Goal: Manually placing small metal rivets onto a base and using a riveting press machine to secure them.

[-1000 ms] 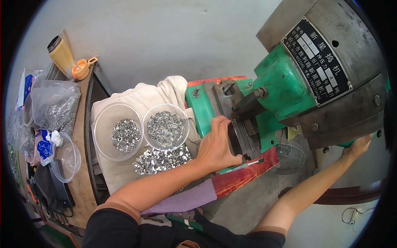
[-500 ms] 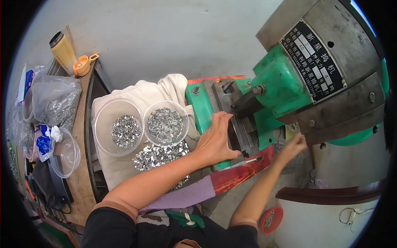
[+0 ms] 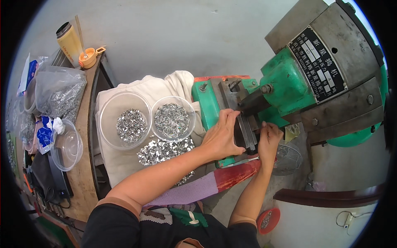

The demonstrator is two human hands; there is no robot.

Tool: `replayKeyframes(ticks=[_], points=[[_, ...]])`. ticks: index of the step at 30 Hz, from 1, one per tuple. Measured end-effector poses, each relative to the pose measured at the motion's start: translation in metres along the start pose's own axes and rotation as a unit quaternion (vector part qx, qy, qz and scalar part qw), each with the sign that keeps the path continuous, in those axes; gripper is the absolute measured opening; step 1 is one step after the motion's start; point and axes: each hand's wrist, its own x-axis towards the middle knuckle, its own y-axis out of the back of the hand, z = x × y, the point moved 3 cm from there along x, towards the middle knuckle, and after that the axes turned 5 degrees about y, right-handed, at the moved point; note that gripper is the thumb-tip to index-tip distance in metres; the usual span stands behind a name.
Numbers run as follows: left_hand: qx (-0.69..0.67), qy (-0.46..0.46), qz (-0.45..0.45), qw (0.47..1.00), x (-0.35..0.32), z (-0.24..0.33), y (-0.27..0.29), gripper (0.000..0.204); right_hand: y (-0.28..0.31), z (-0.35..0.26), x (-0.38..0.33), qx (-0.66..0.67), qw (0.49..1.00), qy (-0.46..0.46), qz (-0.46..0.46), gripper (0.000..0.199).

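My left hand (image 3: pixel 222 136) rests on the green bed of a punch press (image 3: pixel 289 82), fingers pressed against the dark steel die block (image 3: pixel 245 130). On the other side of that block my right hand (image 3: pixel 269 138) touches it with its fingertips; whether either hand pinches a small part is hidden. To the left, two clear plastic bowls (image 3: pixel 125 120) (image 3: pixel 172 118) hold small shiny metal pieces. A loose heap of the same pieces (image 3: pixel 163 151) lies on a white cloth (image 3: pixel 144 89) just under my left forearm.
A wooden bench (image 3: pixel 80 136) at left carries a bag of metal parts (image 3: pixel 58 93), an empty clear bowl (image 3: pixel 68 144), a yellow flask (image 3: pixel 70 41) and an orange cup (image 3: pixel 89 58). A small fan (image 3: pixel 287 159) sits below the press. A red dish (image 3: pixel 268 220) lies on the floor.
My right hand has swung in from far out at the right and now touches the die block. My left hand stayed on the press bed.
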Motion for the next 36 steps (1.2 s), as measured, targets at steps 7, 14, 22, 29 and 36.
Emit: replayKeyframes(ticks=[7,14,22,29,36], points=[[0.004,0.004,-0.005,1.0,0.001,0.0,-0.003,0.103,-0.021,0.03,-0.003,0.287,0.947,-0.117,-0.09,0.023],[-0.003,-0.019,0.021,1.0,-0.001,0.0,-0.002,0.1,-0.027,0.036,0.003,0.276,0.943,-0.119,-0.142,0.024],[-0.017,-0.003,-0.005,1.0,0.002,-0.001,-0.001,0.1,-0.009,0.012,-0.013,0.389,0.907,-0.158,-0.027,0.025],[-0.025,-0.001,-0.05,0.998,0.007,-0.004,0.003,0.103,0.02,-0.029,-0.055,0.048,0.998,0.034,-0.018,0.033],[-0.057,-0.056,-0.008,0.997,-0.007,-0.006,-0.006,0.1,0.028,-0.037,-0.058,-0.1,0.983,0.124,-0.091,0.03]])
